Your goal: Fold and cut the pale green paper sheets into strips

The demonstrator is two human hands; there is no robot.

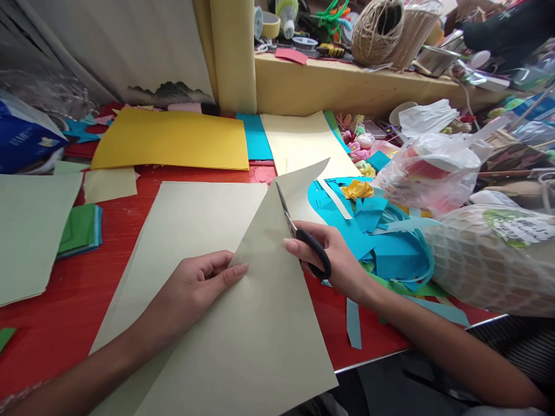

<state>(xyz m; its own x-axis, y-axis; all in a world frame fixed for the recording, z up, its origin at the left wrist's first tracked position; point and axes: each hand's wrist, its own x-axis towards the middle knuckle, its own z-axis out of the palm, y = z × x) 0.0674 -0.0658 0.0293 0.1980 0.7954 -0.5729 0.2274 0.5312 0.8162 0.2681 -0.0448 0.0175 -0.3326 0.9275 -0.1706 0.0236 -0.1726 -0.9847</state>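
Observation:
My left hand pinches the left edge of a pale grey-green sheet of paper, thumb on top and fingers beneath. In my right hand is a pair of scissors with black handles. Their blades lie at the sheet's upper part, where a cut runs and a flap of the paper bends up to the right. The held sheet is raised and tilted, its near corner reaching past the table's front edge. Under my left forearm, more pale sheets lie flat on the red table.
Yellow sheets and cream sheets lie at the back. Blue paper scraps and a net-wrapped bundle crowd the right. Small green squares and pale sheets sit left. A cluttered ledge runs behind.

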